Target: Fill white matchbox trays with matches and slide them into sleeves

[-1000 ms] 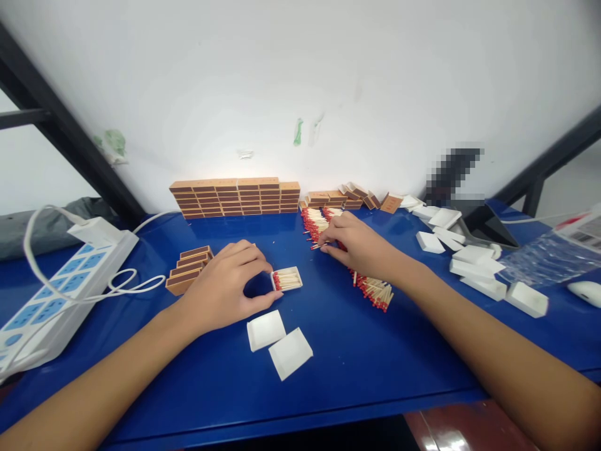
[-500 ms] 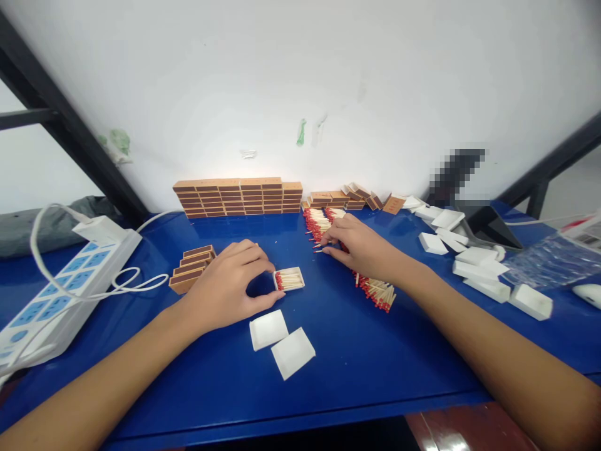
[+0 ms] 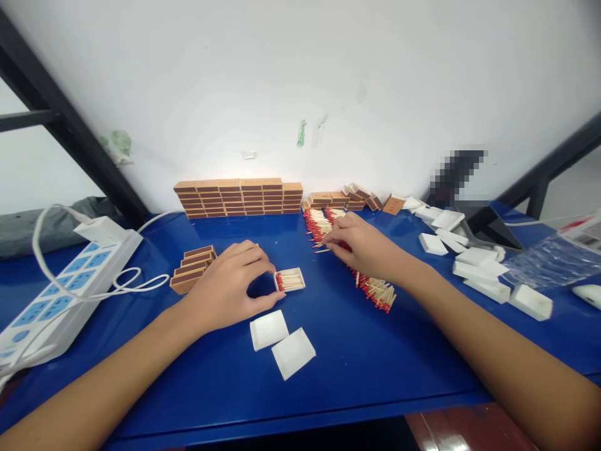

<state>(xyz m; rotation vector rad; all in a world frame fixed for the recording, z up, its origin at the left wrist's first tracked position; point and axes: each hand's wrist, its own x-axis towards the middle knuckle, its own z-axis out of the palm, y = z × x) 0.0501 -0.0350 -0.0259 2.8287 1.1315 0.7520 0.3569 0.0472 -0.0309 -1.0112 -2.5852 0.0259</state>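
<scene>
My left hand (image 3: 237, 279) rests on the table, thumb and forefinger curved around the left end of a small white matchbox tray (image 3: 301, 287). Red-headed matches (image 3: 288, 280) lie side by side in that tray. Over the loose match pile (image 3: 318, 222), my right hand (image 3: 359, 244) has its thumb and fingertips drawn together. A single match (image 3: 321, 251) lies by its thumb tip; what is between the fingertips is too small to make out. More loose matches (image 3: 378, 292) spread below the right wrist. Two white trays (image 3: 268, 330) sit nearer the table's front.
Stacked matchboxes (image 3: 239, 197) line the wall, with looser matchbox sleeves (image 3: 357, 195) to their right. Several brown matchboxes (image 3: 190, 272) stand left of my left hand. White trays (image 3: 479, 263) are scattered at right. A power strip (image 3: 70, 294) with cables occupies the left side.
My right hand has shifted very slightly to the right at the match pile, and the single match by its thumb shows more. My left hand keeps its place at the tray.
</scene>
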